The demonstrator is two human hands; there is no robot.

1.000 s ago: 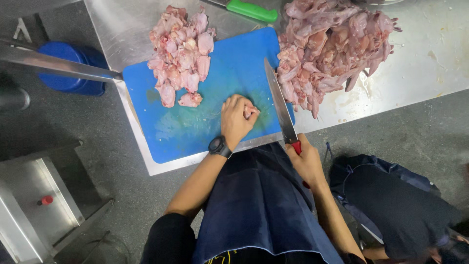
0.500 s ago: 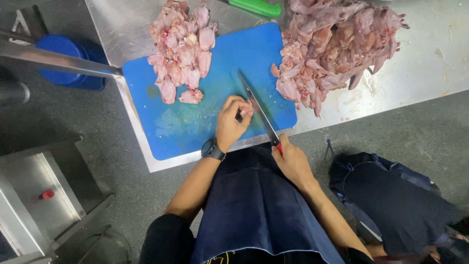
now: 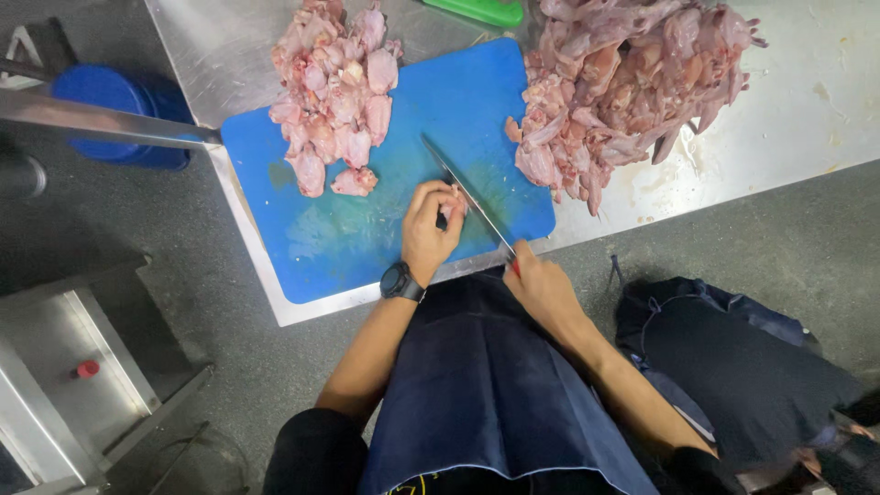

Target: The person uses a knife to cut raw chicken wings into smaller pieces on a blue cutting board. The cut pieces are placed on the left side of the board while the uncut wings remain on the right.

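The left hand [image 3: 429,229] pins a raw chicken piece [image 3: 453,207] on the blue cutting board [image 3: 367,234], fingers curled round it. The right hand [image 3: 541,289] grips the knife [image 3: 467,197], its blade against the meat: mid-cut, I judge. Next calls for a firm downward press clear of the fingertips.

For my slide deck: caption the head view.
Left hand steadies a chicken piece on a blue cutting board while right hand lowers a knife.

Commercial kitchen or meat-prep room: steel bench [image 3: 779,119], blue cutting board [image 3: 367,229], bulk heaps of raw chicken pieces [image 3: 642,82], dark apron [image 3: 486,394], grey concrete floor [image 3: 733,238].
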